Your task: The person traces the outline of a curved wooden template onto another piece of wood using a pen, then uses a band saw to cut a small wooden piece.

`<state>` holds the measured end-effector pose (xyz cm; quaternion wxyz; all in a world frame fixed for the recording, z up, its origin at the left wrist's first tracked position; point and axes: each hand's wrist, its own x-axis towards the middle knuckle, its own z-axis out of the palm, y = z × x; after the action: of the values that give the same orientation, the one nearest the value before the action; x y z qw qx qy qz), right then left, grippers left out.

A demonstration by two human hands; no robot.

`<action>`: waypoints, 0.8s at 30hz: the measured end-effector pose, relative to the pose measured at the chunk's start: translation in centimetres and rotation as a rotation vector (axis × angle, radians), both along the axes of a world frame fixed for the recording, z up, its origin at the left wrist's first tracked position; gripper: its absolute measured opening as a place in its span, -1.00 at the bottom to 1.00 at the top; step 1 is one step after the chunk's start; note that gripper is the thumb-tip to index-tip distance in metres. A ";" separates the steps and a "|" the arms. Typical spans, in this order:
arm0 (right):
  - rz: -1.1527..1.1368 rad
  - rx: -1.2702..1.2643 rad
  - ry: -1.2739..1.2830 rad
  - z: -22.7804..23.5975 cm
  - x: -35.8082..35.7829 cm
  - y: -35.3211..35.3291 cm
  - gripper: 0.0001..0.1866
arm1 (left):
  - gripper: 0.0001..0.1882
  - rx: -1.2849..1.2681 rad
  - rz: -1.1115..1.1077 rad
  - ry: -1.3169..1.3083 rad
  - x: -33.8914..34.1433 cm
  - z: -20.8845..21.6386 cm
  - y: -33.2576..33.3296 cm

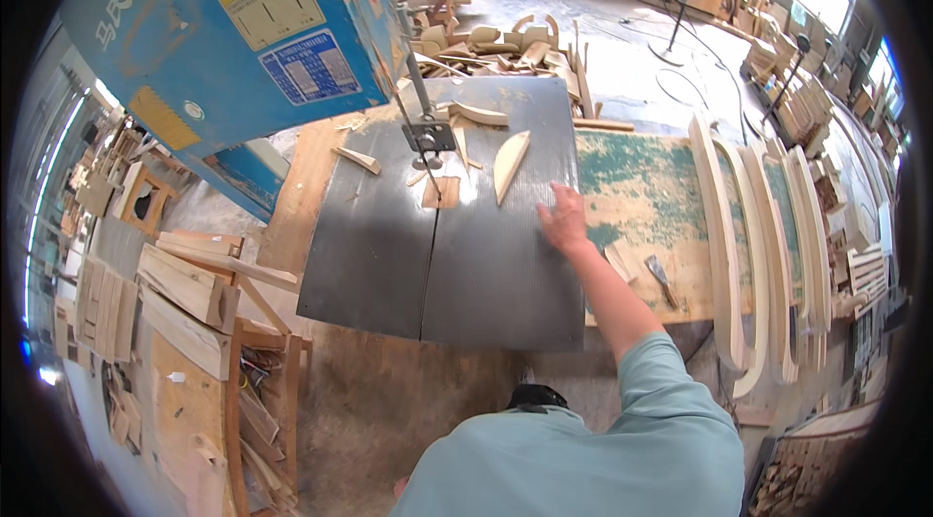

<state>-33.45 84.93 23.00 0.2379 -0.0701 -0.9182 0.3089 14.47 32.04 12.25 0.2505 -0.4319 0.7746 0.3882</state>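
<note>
My right hand [564,220] reaches over the right edge of the dark metal saw table [505,274], its fingers apart and nothing visible in them. Nearest to it lies a half-moon wood offcut [511,167], apart from the fingertips. Left of that, the band saw blade [432,172] runs down from its guide [429,138] into a wooden insert [448,191]. More offcuts lie around the blade, among them a curved piece [479,115] behind it and a short wedge [358,159] to its left. Only a sliver of my left hand [400,486] shows beside my body; its fingers are hidden.
The blue saw housing [224,31] fills the upper left. On the right, a bench with worn green paint [632,162] carries long curved wooden parts [721,245], a small block [622,260] and a scraper-like tool [662,280]. Stacked boards [185,293] stand at left, scrap wood [496,49] behind.
</note>
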 end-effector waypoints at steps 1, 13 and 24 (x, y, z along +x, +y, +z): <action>0.001 -0.020 -0.034 0.7 -2.1 -1.7 -0.15 | -0.60 -0.018 0.031 -0.010 0.8 0.1 0.0; 0.059 0.203 -0.373 -3.9 -14.3 -2.2 -0.38 | -0.50 -0.134 0.057 -0.073 10.7 -3.5 4.4; 0.398 0.031 -0.132 -3.1 13.4 -13.3 -0.36 | -0.58 0.030 0.407 0.190 12.3 -7.1 -1.3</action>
<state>-20.07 71.58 19.90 0.1125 0.0961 -0.9322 0.3302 26.78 30.71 5.14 0.0996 -0.5370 0.6856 0.4813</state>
